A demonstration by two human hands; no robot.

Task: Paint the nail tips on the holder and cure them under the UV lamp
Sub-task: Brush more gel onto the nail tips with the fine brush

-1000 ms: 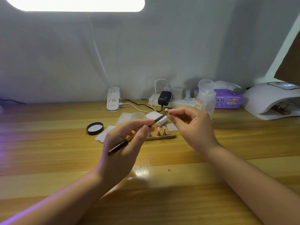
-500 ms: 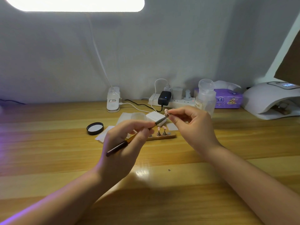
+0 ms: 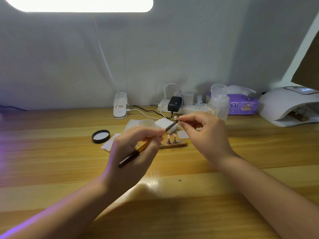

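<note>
My left hand (image 3: pixel 134 150) grips a thin brush (image 3: pixel 133 155) with a dark and yellow handle, its bristle end pointing up and right. The brush tip meets a small pink nail tip (image 3: pixel 176 118) on a short stand, which my right hand (image 3: pixel 207 135) pinches between thumb and fingers above the table. Behind my hands a wooden holder (image 3: pixel 179 145) lies on the table with two pink nail tips (image 3: pixel 172 136) standing on it; its left part is hidden by my left hand. The white UV lamp (image 3: pixel 283 102) sits at the far right.
A black jar lid (image 3: pixel 101 136), white wipes (image 3: pixel 110 144) and a small white box (image 3: pixel 164 124) lie beyond my left hand. A clear pump bottle (image 3: pixel 218 100), purple tissue pack (image 3: pixel 243 106), power strip (image 3: pixel 188 108) with plugs and a desk lamp base (image 3: pixel 120 106) line the wall.
My left hand has shifted the brush slightly, its tip stroking against the held nail tip. My right hand stays almost in place.
</note>
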